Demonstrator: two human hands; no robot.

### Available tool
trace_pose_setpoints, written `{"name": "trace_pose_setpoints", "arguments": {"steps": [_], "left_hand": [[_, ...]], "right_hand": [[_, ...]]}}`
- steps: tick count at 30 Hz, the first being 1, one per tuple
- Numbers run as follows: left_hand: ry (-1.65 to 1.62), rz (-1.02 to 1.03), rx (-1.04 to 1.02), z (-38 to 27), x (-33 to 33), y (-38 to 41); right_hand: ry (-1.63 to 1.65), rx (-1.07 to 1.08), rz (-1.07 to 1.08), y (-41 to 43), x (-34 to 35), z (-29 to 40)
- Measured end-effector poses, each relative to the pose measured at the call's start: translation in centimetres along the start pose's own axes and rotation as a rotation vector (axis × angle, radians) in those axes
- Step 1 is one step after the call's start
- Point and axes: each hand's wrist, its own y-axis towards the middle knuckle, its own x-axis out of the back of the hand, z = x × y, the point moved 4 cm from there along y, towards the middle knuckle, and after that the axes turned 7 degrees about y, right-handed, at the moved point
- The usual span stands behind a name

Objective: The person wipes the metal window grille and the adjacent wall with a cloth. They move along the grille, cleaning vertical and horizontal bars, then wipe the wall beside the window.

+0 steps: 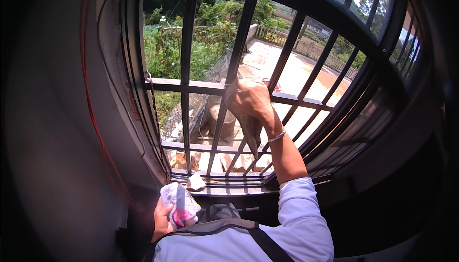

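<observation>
My right hand (pixel 249 97) is raised at the dark metal bars of a window grille (pixel 205 87), closed on a brownish cloth (pixel 251 132) that hangs down below it. The hand is at the crossing of an upright bar and the middle crossbar. Low at the left, my left hand (pixel 164 215) holds a folded white cloth (pixel 179 202) with a pink patch, near my body. A small white block-like object (pixel 196 182) lies on the window sill (pixel 233 191), just beyond that cloth. The fingertips of my right hand are partly hidden.
Red wires (pixel 86 82) hang along the wall at the left, and a twisted cord (pixel 154 111) runs down beside the window frame (pixel 133 64). Sliding window panes stand at the right. Outside, beyond the bars, are a cylindrical container (pixel 222 125), netting, plants and a paved terrace with a balustrade (pixel 272 35).
</observation>
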Motion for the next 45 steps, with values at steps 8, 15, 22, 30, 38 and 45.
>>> {"name": "trace_pose_setpoints", "arguments": {"steps": [8,15,22,30,38,45], "left_hand": [[0.038,-0.038,-0.010,0.8,0.4,-0.3],[0.074,0.016,0.045,1.7,0.8,-0.3],[0.111,-0.049,-0.031,1.5,2.1,-1.5],[0.094,-0.175,-0.078,1.0,3.1,-3.9],[0.074,-0.161,-0.069,0.6,2.4,-4.0],[0.080,-0.162,-0.076,1.3,2.2,-4.1]], "right_hand": [[-0.039,0.369,-0.471,-5.5,-0.9,0.0],[-0.028,-0.016,0.158,-0.1,1.5,2.0],[-0.309,0.423,-0.208,-4.4,1.6,-0.3],[0.658,-0.031,-0.226,-8.2,1.0,2.1],[0.926,0.062,-0.534,-0.3,5.6,6.6],[0.117,0.339,-0.142,3.1,-5.0,8.3]]}}
